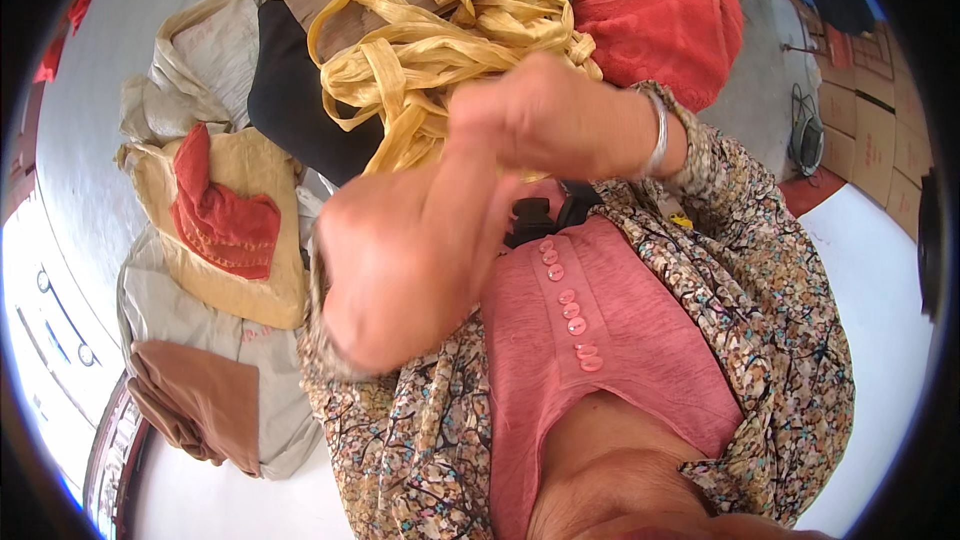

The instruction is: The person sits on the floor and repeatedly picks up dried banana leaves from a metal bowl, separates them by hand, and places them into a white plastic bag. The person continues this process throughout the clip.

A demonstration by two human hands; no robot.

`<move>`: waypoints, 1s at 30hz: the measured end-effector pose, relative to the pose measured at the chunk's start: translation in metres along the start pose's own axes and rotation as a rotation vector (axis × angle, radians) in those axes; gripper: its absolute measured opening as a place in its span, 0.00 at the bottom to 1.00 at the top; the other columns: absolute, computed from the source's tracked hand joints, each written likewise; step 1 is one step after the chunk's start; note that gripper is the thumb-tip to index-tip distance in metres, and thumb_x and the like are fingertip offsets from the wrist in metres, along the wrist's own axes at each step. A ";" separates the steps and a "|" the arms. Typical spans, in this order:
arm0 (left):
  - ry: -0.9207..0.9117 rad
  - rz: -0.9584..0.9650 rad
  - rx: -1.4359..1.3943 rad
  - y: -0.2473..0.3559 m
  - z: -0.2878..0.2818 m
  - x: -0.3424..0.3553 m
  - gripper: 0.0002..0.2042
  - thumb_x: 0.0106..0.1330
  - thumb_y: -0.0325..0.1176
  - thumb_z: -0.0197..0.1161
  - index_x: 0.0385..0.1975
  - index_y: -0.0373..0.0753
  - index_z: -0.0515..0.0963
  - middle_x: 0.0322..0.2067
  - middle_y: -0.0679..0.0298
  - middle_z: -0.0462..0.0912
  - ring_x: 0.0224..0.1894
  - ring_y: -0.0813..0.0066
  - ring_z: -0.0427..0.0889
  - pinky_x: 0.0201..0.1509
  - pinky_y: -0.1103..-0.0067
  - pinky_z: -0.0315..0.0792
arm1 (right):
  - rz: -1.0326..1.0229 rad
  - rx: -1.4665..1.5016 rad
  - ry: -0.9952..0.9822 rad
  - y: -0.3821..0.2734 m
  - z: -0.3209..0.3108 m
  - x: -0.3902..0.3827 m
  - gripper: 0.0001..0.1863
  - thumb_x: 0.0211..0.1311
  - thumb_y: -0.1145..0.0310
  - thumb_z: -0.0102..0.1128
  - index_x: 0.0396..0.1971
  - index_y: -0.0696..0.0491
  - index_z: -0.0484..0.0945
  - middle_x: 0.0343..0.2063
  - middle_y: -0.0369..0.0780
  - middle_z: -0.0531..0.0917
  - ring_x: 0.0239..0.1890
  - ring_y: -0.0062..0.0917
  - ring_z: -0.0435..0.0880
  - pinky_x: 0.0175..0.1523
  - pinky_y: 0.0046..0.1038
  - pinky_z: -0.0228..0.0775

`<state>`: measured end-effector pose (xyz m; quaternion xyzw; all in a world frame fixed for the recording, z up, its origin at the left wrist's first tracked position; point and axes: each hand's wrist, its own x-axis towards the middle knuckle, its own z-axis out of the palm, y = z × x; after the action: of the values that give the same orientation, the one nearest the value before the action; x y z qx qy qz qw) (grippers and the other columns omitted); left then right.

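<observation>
Yellow strips (pixel 440 50) lie just beyond my blurred fingers (pixel 482 112), whose grip I cannot tell; cardboard boxes (pixel 873 135), contents hidden, stand right.

The left hand (pixel 400 250) is left of centre, its wrist (pixel 360 335) lower down and its front end angled toward the upper right. The right hand (pixel 550 115) comes in from the right, above centre, fingers curled inward. The two overlap in the upper middle; blur hides whether they touch or grip. The neck (pixel 620 440) shows at bottom centre.
</observation>
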<state>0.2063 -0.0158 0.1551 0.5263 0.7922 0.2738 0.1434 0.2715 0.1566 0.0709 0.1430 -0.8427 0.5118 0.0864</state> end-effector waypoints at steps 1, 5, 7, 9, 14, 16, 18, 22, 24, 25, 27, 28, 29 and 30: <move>0.014 0.050 0.054 0.012 -0.015 0.000 0.06 0.63 0.30 0.60 0.32 0.32 0.79 0.21 0.53 0.78 0.20 0.56 0.77 0.24 0.70 0.68 | 0.011 0.110 -0.030 -0.016 0.003 0.000 0.09 0.60 0.63 0.60 0.25 0.52 0.75 0.17 0.45 0.76 0.21 0.42 0.78 0.27 0.36 0.69; 0.118 0.185 0.044 0.020 -0.063 -0.013 0.11 0.66 0.33 0.58 0.31 0.28 0.78 0.21 0.58 0.78 0.20 0.65 0.75 0.27 0.73 0.69 | -0.159 0.570 -0.120 -0.066 0.006 0.019 0.07 0.58 0.68 0.59 0.25 0.56 0.76 0.18 0.46 0.76 0.22 0.39 0.78 0.27 0.34 0.69; 0.139 0.177 -0.105 0.010 -0.077 -0.014 0.14 0.68 0.35 0.57 0.32 0.26 0.78 0.22 0.59 0.78 0.22 0.68 0.75 0.27 0.75 0.69 | -0.238 0.749 -0.109 -0.084 0.006 0.025 0.06 0.57 0.71 0.59 0.25 0.57 0.77 0.18 0.46 0.77 0.22 0.38 0.79 0.28 0.33 0.69; 0.216 0.177 -0.266 -0.010 -0.063 -0.002 0.16 0.69 0.37 0.56 0.34 0.26 0.78 0.25 0.58 0.78 0.24 0.69 0.75 0.27 0.75 0.67 | -0.279 0.936 0.096 -0.085 0.022 0.034 0.06 0.57 0.71 0.58 0.24 0.57 0.77 0.19 0.45 0.78 0.22 0.36 0.79 0.29 0.33 0.70; 0.530 -0.033 -0.362 -0.049 0.035 0.000 0.15 0.71 0.36 0.53 0.39 0.26 0.77 0.39 0.53 0.78 0.37 0.66 0.78 0.38 0.74 0.71 | -0.046 0.833 0.456 -0.039 0.022 0.036 0.07 0.62 0.69 0.55 0.31 0.52 0.81 0.22 0.41 0.82 0.22 0.29 0.82 0.29 0.29 0.73; 0.522 -0.234 -0.521 -0.056 0.057 0.003 0.15 0.70 0.33 0.55 0.49 0.28 0.72 0.45 0.53 0.76 0.44 0.67 0.77 0.44 0.76 0.72 | 0.088 0.424 0.573 -0.021 0.006 0.025 0.07 0.56 0.67 0.58 0.22 0.51 0.79 0.18 0.41 0.80 0.23 0.33 0.81 0.28 0.31 0.72; 0.451 -0.455 -0.775 -0.054 0.074 0.014 0.21 0.69 0.31 0.56 0.59 0.30 0.67 0.51 0.53 0.74 0.51 0.68 0.76 0.49 0.78 0.73 | 0.120 -0.077 0.673 0.018 0.019 0.022 0.08 0.55 0.63 0.59 0.20 0.49 0.78 0.16 0.41 0.80 0.23 0.33 0.82 0.28 0.32 0.73; 0.320 -0.611 -1.108 -0.049 0.083 0.031 0.19 0.68 0.29 0.56 0.57 0.32 0.67 0.42 0.59 0.78 0.39 0.77 0.78 0.38 0.83 0.72 | 0.124 -0.404 0.661 0.045 0.026 0.016 0.09 0.51 0.61 0.61 0.18 0.46 0.72 0.12 0.36 0.76 0.16 0.31 0.79 0.19 0.33 0.66; 0.257 -0.587 -1.086 -0.053 0.079 0.027 0.14 0.68 0.28 0.55 0.52 0.34 0.71 0.27 0.69 0.76 0.23 0.87 0.68 0.24 0.88 0.59 | 0.091 -0.466 0.664 0.053 0.033 0.017 0.09 0.49 0.61 0.61 0.18 0.47 0.72 0.13 0.36 0.76 0.16 0.32 0.78 0.18 0.34 0.65; 0.322 -0.675 -0.964 -0.048 0.082 0.030 0.12 0.68 0.28 0.55 0.50 0.35 0.71 0.23 0.71 0.75 0.20 0.89 0.65 0.22 0.89 0.54 | 0.055 -0.486 0.657 0.057 0.034 0.019 0.09 0.49 0.61 0.61 0.18 0.47 0.72 0.14 0.35 0.76 0.15 0.32 0.78 0.18 0.35 0.65; 0.088 -0.543 -1.033 -0.063 0.086 0.043 0.10 0.67 0.27 0.56 0.46 0.36 0.73 0.24 0.70 0.74 0.21 0.86 0.66 0.23 0.87 0.58 | 0.185 -0.620 0.550 0.057 0.014 0.003 0.09 0.50 0.60 0.61 0.19 0.48 0.74 0.19 0.35 0.77 0.20 0.32 0.79 0.21 0.34 0.67; 0.092 -0.530 -0.964 -0.069 0.082 0.031 0.08 0.67 0.27 0.56 0.43 0.36 0.74 0.23 0.70 0.74 0.20 0.84 0.66 0.22 0.86 0.60 | 0.106 -0.559 0.530 0.060 0.018 0.003 0.09 0.51 0.60 0.60 0.20 0.48 0.75 0.20 0.35 0.76 0.23 0.31 0.80 0.24 0.34 0.68; 0.121 -0.547 -0.805 -0.066 0.079 0.032 0.04 0.68 0.27 0.56 0.39 0.36 0.75 0.20 0.70 0.72 0.17 0.79 0.64 0.21 0.83 0.60 | 0.067 -0.524 0.505 0.054 0.015 0.002 0.10 0.51 0.59 0.60 0.20 0.49 0.76 0.21 0.36 0.76 0.26 0.30 0.81 0.27 0.33 0.70; 0.198 -0.288 -0.400 -0.075 0.084 0.029 0.05 0.67 0.26 0.56 0.39 0.35 0.75 0.22 0.64 0.75 0.19 0.72 0.70 0.23 0.79 0.65 | 0.113 -0.476 0.449 0.053 0.016 -0.002 0.10 0.53 0.59 0.60 0.21 0.49 0.78 0.22 0.36 0.77 0.29 0.31 0.81 0.30 0.33 0.70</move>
<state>0.1806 0.0121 0.0452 0.3398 0.7991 0.4520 0.2040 0.2559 0.1656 0.0190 -0.0445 -0.9051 0.3233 0.2725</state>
